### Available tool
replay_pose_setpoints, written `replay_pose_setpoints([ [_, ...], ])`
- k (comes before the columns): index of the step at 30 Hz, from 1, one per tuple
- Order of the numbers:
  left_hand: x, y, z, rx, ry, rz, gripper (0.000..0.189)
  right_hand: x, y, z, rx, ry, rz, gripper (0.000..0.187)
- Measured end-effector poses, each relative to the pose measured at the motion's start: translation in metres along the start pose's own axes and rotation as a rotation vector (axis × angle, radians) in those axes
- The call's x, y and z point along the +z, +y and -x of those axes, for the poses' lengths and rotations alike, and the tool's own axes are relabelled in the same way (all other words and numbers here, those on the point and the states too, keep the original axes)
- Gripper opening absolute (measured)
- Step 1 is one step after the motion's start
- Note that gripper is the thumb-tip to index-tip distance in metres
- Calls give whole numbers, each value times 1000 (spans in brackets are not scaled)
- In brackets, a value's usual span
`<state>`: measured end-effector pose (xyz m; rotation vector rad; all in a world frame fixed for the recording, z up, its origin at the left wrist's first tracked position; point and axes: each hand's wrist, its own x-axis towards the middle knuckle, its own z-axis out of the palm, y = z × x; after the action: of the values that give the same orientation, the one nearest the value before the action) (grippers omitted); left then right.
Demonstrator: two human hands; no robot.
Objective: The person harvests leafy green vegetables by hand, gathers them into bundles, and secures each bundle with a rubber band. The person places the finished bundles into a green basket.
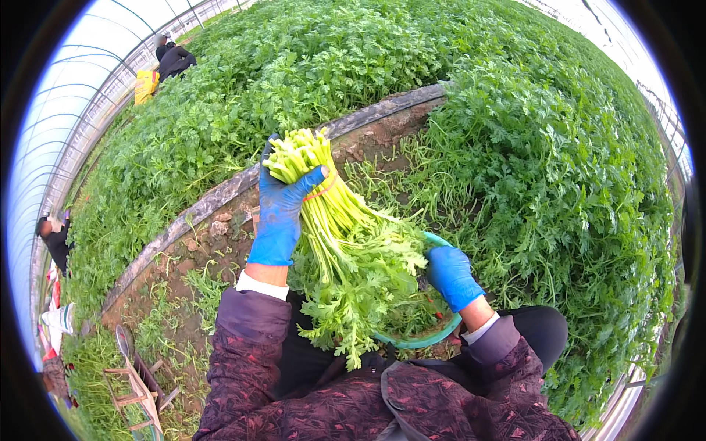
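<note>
A thick bunch of leafy greens (342,220), with pale cut stems up and feathery leaves down, is held in my left hand (284,204) in a blue glove. The thumb presses on a thin red band (321,186) round the stems. My right hand (452,277), gloved in blue too, is curled at the right edge of the leaves, over the rim of a round green basin (424,340). Whether its fingers grip anything is hidden. Loose leaves lie in the basin between my knees.
Dense leafy plants (579,193) stand ahead and at right. A dark edging strip (187,229) crosses the soil. A small wooden frame (132,394) lies lower left. Other people (175,59) are farther off at left, near a yellow bag (146,85).
</note>
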<state>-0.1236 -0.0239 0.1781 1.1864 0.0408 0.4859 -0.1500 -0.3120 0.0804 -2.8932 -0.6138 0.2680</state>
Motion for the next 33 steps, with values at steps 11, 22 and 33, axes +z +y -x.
replay_pose_setpoints([
  [11,13,11,14,-115,-87,111,89,-78,-51,-26,-255,504,-1033,16],
  [22,24,20,26,-102,-299,139,121,-122,-103,-47,-641,670,-1036,23],
  [33,19,17,25,-138,-258,93,123,-115,-95,-71,-869,895,-501,29],
])
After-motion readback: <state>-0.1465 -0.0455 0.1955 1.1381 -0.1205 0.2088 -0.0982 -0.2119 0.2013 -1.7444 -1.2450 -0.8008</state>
